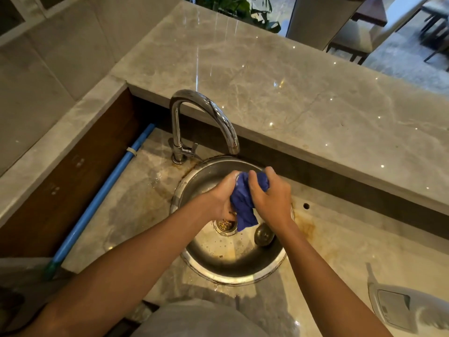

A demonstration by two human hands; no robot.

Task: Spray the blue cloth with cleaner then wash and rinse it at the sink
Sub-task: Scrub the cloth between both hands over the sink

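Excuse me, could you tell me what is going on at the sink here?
A person is working a bunched blue cloth over the round steel sink. The left hand and right hand both grip it, below the tap. No water stream is visible from the spout. The drain plug lies loose in the basin.

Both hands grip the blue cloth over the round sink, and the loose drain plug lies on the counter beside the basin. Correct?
Not quite. The head view shows the plug lying inside the sink, beside the drain, not on the counter. The rest holds: left hand and right hand grip the cloth over the basin.
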